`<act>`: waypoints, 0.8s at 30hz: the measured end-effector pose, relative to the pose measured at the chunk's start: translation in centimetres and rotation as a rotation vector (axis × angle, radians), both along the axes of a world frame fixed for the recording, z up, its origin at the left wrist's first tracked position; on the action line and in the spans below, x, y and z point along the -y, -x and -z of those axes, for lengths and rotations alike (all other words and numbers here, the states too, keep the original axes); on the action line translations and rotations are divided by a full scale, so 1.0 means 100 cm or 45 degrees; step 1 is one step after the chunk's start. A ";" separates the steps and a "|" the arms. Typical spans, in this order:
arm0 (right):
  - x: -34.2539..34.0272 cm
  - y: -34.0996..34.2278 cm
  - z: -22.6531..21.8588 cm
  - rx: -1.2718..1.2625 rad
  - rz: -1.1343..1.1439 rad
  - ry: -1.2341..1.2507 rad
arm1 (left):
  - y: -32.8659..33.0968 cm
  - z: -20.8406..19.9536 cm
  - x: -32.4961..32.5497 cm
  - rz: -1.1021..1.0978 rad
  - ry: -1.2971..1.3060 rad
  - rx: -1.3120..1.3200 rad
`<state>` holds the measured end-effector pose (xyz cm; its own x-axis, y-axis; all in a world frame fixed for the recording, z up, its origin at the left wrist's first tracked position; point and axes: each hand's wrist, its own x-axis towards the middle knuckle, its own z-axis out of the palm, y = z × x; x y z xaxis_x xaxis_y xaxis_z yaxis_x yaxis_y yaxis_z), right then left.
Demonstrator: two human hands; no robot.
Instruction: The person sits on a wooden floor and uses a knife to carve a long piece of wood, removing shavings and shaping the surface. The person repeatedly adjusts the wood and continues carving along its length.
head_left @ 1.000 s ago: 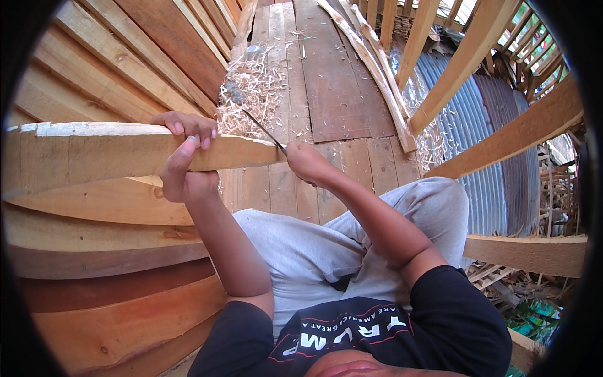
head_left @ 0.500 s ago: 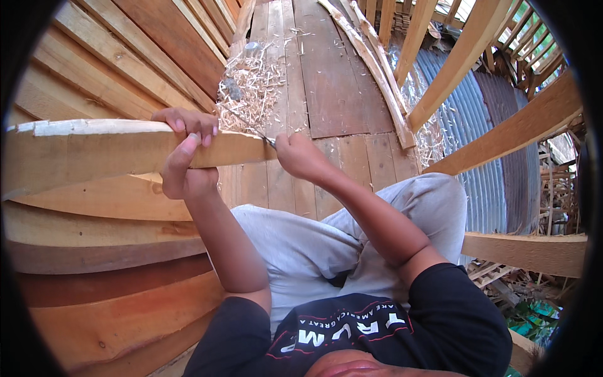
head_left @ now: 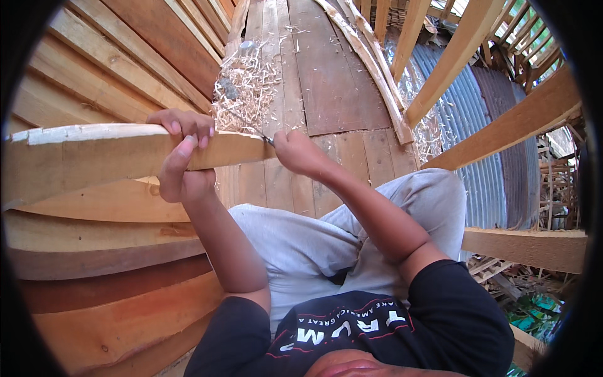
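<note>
A long pale wooden plank (head_left: 94,154) runs in from the left rim, its far edge freshly cut and whitish. My left hand (head_left: 176,173) is closed around the plank near its tapered right end, fingers over the far edge and thumb on the near face. Just past that end, my right hand (head_left: 299,152) is closed on the handle of a knife (head_left: 267,139). The thin dark blade slants away to the upper left, behind the plank's far edge. The fist hides most of the handle.
Wood shavings (head_left: 246,85) are heaped on the plank floor (head_left: 330,81) ahead. Stacked boards (head_left: 94,235) line the left side. Long peeled poles (head_left: 370,60) lie at the right, beside wooden posts (head_left: 455,63) and corrugated metal sheeting (head_left: 483,144) beyond.
Very little differs. The view has shifted slightly, and both hands keep their holds on the plank and the knife.
</note>
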<state>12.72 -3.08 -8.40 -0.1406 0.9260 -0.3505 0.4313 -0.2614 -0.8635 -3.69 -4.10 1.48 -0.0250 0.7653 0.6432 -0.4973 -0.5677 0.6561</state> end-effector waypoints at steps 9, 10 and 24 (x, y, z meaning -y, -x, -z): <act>-0.015 -0.022 0.079 -0.088 0.211 0.139 | -0.008 -0.007 -0.003 0.062 -0.029 -0.010; -0.014 -0.021 0.073 -0.122 0.221 0.169 | -0.008 -0.006 -0.003 0.072 -0.038 -0.017; -0.014 -0.045 0.131 0.252 -0.082 0.068 | -0.016 -0.007 -0.001 0.101 -0.073 -0.089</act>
